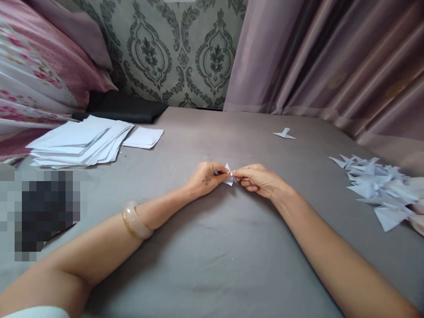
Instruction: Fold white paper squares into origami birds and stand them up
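A small piece of folded white paper (229, 181) is pinched between my two hands, just above the grey sheet. My left hand (208, 177), with a pale bangle (136, 221) on its forearm, closes thumb and fingers on the paper's left side. From the right, the fingertips of my right hand (256, 180) grip the same paper near its middle. Pointed corners stick out above and below the fingers; the rest of its shape is hidden. Beyond my right hand lies a single folded paper bird (285, 134).
Several folded paper birds (377, 176) are heaped at the right. A large stack of white paper (76, 143) and a smaller stack of paper squares (144, 137) lie back left, before a black cloth (122, 107). Mauve curtains (298, 57) hang behind. A blurred patch covers the left edge.
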The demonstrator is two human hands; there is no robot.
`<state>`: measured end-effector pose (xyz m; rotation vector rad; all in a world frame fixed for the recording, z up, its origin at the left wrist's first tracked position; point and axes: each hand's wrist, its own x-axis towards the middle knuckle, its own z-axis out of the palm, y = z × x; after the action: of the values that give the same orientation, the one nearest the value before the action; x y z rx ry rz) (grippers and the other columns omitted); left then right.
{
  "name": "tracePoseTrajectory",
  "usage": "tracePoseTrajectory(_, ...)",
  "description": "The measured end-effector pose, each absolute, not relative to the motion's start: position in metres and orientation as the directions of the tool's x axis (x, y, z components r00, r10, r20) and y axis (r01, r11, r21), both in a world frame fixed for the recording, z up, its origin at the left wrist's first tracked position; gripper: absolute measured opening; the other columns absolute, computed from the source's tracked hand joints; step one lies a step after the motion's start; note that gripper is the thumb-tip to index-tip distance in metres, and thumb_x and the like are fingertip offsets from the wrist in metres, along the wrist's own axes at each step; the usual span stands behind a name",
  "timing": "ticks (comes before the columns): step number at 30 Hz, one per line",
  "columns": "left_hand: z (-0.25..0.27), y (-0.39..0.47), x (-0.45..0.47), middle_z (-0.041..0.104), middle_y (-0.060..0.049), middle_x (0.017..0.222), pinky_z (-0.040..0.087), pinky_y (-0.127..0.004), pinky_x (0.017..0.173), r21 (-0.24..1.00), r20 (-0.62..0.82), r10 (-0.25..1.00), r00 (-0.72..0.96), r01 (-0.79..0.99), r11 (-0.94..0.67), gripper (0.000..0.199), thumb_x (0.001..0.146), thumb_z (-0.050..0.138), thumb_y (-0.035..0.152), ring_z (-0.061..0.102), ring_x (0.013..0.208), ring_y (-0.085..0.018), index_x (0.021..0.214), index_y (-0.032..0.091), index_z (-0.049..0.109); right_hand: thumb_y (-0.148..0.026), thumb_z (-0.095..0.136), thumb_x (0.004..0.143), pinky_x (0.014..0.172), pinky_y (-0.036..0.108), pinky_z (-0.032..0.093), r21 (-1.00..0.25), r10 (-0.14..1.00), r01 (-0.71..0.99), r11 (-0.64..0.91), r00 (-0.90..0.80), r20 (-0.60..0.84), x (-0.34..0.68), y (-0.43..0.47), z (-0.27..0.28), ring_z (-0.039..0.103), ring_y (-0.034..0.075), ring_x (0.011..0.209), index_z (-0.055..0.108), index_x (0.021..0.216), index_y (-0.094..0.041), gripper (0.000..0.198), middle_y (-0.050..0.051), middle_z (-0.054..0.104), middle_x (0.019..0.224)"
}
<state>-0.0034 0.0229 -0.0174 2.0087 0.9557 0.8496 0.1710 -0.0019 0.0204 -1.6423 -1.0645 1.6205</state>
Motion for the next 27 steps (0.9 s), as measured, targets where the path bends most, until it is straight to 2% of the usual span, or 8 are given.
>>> tracePoseTrajectory(9, -0.016, 0.022, -0.004, 0.070, -0.002, 0.071, 0.043, -0.020, 0.060, 0.843, 0.221, 0.838, 0.499, 0.334, -0.421, 0.017, 0.080, 0.062, 0.028, 0.061, 0.068, -0.013, 0.081, 0.016, 0.074, -0.015, 0.064, 0.068, 0.033, 0.017, 0.014, -0.854, 0.859, 0.145, -0.500, -0.042, -0.510, 0.169, -0.002, 0.021, 0.029, 0.001, 0.041, 0.050, 0.056, -0.015, 0.018, -0.002, 0.046, 0.057)
tracePoseTrajectory(16, -0.026, 0.026, -0.005, 0.071, -0.002, 0.074, 0.044, -0.022, 0.064, 0.861, 0.210, 0.834, 0.511, 0.308, -0.405, 0.018, 0.081, 0.061, 0.030, 0.061, 0.068, -0.013, 0.084, 0.016, 0.074, -0.017, 0.067, 0.067, 0.034, 0.019, 0.009, -0.850, 0.862, 0.207, -0.484, -0.058, -0.504, 0.170, -0.001, 0.018, 0.021, 0.002, 0.040, 0.046, 0.052, -0.017, 0.026, -0.006, 0.037, 0.049)
tracePoseTrajectory(22, -0.023, 0.024, -0.003, 0.070, -0.002, 0.071, 0.043, -0.021, 0.061, 0.876, 0.192, 0.853, 0.486, 0.306, -0.372, 0.020, 0.080, 0.063, 0.032, 0.059, 0.065, -0.012, 0.082, 0.015, 0.074, -0.021, 0.068, 0.066, 0.033, 0.017, 0.011, -0.852, 0.866, 0.190, -0.488, -0.014, -0.499, 0.172, 0.000, 0.019, 0.025, 0.001, 0.040, 0.050, 0.056, -0.016, 0.021, -0.006, 0.039, 0.051)
tracePoseTrajectory(27, -0.018, 0.021, -0.002, 0.068, -0.002, 0.068, 0.040, -0.020, 0.056, 0.882, 0.197, 0.853, 0.483, 0.293, -0.370, 0.021, 0.079, 0.063, 0.033, 0.057, 0.061, -0.011, 0.079, 0.015, 0.074, -0.016, 0.066, 0.065, 0.033, 0.017, 0.014, -0.855, 0.866, 0.163, -0.492, -0.012, -0.500, 0.173, 0.000, 0.018, 0.030, 0.001, 0.040, 0.050, 0.056, -0.015, 0.018, -0.003, 0.046, 0.055)
